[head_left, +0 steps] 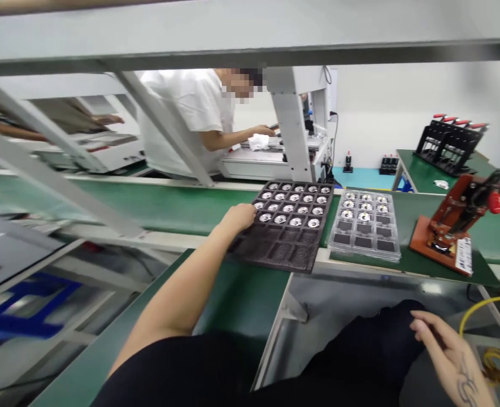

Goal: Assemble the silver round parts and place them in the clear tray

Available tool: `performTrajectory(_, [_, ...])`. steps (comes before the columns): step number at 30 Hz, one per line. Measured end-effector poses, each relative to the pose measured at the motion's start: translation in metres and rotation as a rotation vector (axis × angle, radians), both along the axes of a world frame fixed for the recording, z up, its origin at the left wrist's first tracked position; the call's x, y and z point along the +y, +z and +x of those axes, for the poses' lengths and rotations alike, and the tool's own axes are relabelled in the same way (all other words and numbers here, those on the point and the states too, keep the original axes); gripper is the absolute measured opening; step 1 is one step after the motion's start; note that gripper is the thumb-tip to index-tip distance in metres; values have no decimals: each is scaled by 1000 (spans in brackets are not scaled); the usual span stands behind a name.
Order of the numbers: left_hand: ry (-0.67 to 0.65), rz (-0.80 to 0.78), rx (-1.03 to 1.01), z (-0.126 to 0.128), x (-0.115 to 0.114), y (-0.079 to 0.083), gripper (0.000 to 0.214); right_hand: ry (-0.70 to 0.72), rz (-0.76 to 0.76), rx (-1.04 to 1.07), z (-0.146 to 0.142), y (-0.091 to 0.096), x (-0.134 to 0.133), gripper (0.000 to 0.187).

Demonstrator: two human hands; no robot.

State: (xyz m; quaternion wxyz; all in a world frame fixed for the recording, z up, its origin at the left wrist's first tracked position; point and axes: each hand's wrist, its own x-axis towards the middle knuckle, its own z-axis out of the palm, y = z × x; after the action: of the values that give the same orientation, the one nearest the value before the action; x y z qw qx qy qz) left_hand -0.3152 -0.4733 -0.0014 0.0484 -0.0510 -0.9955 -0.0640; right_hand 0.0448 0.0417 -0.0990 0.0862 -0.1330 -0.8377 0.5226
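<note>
Touching black tray [290, 253] edge: left hand [242, 216]

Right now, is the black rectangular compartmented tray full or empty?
Partly full: the tray holds round silvery parts in far rows; nearer compartments look bare.

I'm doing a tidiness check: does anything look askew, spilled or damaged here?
One mild oddity: the near end of the black tray juts past the front rail of the green conveyor instead of lying fully on it, with the left hand at its left edge. That may be handling. No obvious spill or damage shows.
</note>
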Motion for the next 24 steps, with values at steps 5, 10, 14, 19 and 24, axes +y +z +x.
performTrajectory(5, [-396, 129, 73, -17, 134, 3, 32, -7, 21, 5, 2, -9, -11, 48])
performTrajectory(10, [-687, 158, 17, -22, 268, -7, 27, -64, 54, 21, 21, -3, -7, 47])
performTrajectory(14, [-676, 94, -73, -33, 311, -13, 29, -184, 89, 64, 41, 6, 0, 50])
performTrajectory(19, [-628, 76, -120, -42, 318, -10, 31, -267, 72, 71, 57, 19, 10, 49])
performTrajectory(24, [-810, 195, -15, 1, 338, 17, 9, -321, 80, 78, 57, 47, 24, 47])
